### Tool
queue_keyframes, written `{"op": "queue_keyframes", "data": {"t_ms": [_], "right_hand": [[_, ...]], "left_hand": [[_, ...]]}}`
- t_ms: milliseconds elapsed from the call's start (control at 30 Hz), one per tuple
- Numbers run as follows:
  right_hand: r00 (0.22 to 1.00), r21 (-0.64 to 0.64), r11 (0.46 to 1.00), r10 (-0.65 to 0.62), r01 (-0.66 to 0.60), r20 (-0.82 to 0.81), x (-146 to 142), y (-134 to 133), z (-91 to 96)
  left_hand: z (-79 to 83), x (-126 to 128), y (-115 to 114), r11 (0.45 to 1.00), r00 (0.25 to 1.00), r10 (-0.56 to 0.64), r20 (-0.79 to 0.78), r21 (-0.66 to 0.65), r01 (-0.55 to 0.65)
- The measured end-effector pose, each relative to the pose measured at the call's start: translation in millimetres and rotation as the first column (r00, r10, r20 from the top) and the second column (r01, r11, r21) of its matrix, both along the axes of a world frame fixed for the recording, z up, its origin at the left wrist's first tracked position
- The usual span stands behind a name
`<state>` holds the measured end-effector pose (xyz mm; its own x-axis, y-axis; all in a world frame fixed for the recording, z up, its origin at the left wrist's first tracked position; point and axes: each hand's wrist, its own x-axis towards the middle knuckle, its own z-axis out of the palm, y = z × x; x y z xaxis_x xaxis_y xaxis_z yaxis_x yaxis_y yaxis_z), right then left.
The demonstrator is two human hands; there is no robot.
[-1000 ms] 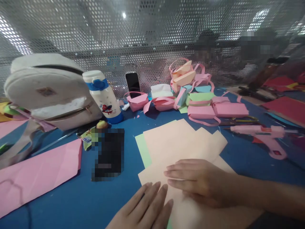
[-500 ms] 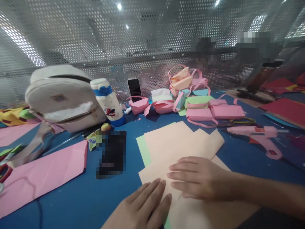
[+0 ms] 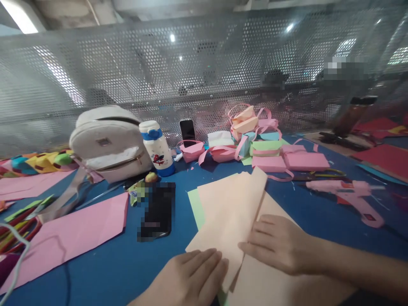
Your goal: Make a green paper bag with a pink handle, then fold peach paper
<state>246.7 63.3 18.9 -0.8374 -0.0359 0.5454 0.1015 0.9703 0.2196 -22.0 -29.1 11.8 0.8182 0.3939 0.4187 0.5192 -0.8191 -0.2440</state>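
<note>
A peach sheet of paper (image 3: pixel 228 223) lies with its right side folded over in a long narrow flap, on top of more peach paper. My left hand (image 3: pixel 199 274) rests on its lower left part, fingers extended and close together. Beside the folded edge, my right hand (image 3: pixel 282 244) lies flat with fingers stretched out, its fingertips at or near the fold. I cannot tell whether they press on it. From under the stack's left side a green sheet (image 3: pixel 196 206) peeks out.
Left of the paper lie a dark phone (image 3: pixel 159 210) and a pink sheet (image 3: pixel 79 231). Behind stand a backpack (image 3: pixel 108 144), a bottle (image 3: pixel 157 148) and an upright phone (image 3: pixel 187 131). Pink paper bags (image 3: pixel 306 160) and a pink glue gun (image 3: pixel 347 189) occupy the right.
The peach sheet's upper right corner has swung left and its fold has become a straight diagonal flap. My right hand has shifted slightly right; the view has tilted up.
</note>
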Motion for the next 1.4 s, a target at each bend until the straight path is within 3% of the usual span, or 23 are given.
{"op": "queue_keyframes", "data": {"t_ms": [67,133,200,267,333,433,567,633,733,800,900,933,1000,1200,1400], "right_hand": [[0.998,-0.003,0.998,-0.056,0.056,-0.001,3,2,-1.5],[0.995,-0.049,0.994,-0.099,0.099,0.000,6,3,-2.9],[0.990,-0.159,0.977,-0.143,0.142,0.000,7,4,-2.8],[0.981,-0.291,0.937,-0.195,0.193,0.025,7,4,-0.1],[0.962,-0.379,0.884,-0.257,0.272,0.092,4,4,5.1],[0.916,-0.422,0.812,-0.356,0.402,0.187,-1,3,13.6],[0.901,-0.489,0.763,-0.293,0.423,0.321,-8,4,15.9],[0.887,-0.542,0.717,-0.244,0.438,0.393,-10,5,13.6],[0.874,-0.591,0.667,-0.204,0.454,0.441,-9,7,9.8],[0.878,-0.598,0.668,-0.187,0.442,0.441,-7,9,7.6],[0.887,-0.593,0.684,-0.183,0.424,0.423,-6,12,4.4],[0.890,-0.594,0.687,-0.184,0.420,0.417,-6,13,3.3],[0.892,-0.600,0.681,-0.185,0.419,0.413,-5,14,1.3],[0.889,-0.604,0.669,-0.210,0.433,0.406,-4,17,-4.9],[0.891,-0.572,0.699,-0.224,0.429,0.395,-4,23,-21.3]], "left_hand": [[7.4,10,-3,1.000,0.999,-0.009,-0.051,0.012,0.010],[12.1,23,-7,0.990,0.994,-0.002,0.108,0.143,-0.014],[13.7,39,-11,0.977,0.987,-0.013,0.159,0.211,-0.021],[12.8,54,-14,0.986,0.997,0.015,0.078,0.164,-0.028],[9.1,71,-16,0.967,0.987,0.069,0.148,0.232,-0.103],[-1.6,95,-19,0.940,0.989,0.097,0.111,0.315,-0.128],[-12.5,120,-25,0.912,0.990,0.129,0.055,0.386,-0.140],[-9.9,124,-27,0.935,0.992,0.115,0.057,0.331,-0.128],[5.1,111,-22,0.992,0.991,0.050,0.128,0.105,-0.064],[17.7,90,-13,0.999,0.980,-0.003,0.197,0.044,-0.006],[28.8,55,5,0.996,0.992,0.085,0.097,0.006,-0.086],[28.8,46,11,0.989,0.988,0.149,0.050,-0.022,-0.148],[23.4,34,23,0.985,0.986,0.165,0.029,-0.043,-0.164],[-0.8,32,40,0.998,0.992,0.057,0.110,-0.030,-0.054],[-7.3,20,47,0.999,0.997,0.023,0.078,0.027,-0.026]]}}
